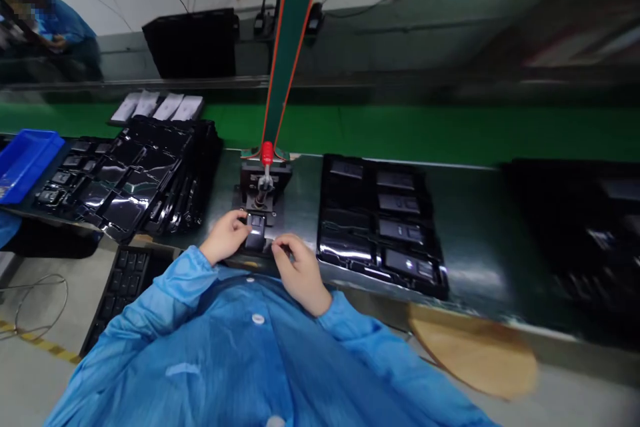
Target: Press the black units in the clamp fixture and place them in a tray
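A small black part (256, 232) sits in a black fixture (260, 203) with a red-knobbed lever (267, 153), at the bench edge in front of me. My left hand (226, 236) is curled at the part's left side, fingertips pinching it. My right hand (299, 271) rests just right of the part, fingers bent and touching the fixture's base; what they hold, if anything, is hidden. Both arms wear blue sleeves.
A black tray (380, 227) with several dark parts lies right of the fixture. A tilted stack of glossy black trays (130, 177) sits left, beside a blue bin (23, 160). A green conveyor (400, 130) runs behind. A co-worker in blue (65, 30) sits far left. A round wooden stool (473, 350) is lower right.
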### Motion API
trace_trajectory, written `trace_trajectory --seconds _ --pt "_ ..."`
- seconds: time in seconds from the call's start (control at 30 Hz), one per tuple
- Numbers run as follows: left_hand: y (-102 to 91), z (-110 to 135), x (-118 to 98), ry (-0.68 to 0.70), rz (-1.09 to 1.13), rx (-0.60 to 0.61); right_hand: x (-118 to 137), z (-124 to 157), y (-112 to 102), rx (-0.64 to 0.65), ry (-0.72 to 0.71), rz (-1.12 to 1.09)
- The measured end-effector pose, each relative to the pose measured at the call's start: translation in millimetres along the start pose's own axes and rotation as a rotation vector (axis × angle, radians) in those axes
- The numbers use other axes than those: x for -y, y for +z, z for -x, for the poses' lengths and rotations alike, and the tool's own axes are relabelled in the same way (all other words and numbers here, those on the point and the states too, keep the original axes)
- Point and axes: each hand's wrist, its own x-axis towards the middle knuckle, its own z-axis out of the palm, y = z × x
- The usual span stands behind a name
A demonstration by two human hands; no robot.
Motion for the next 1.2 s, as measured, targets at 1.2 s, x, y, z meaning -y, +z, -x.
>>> trace_trajectory --seconds 1.2 --pt "13.4 48 -1 0.076 0.178 0.224 -19 10 0 0.102 0.466 -0.595"
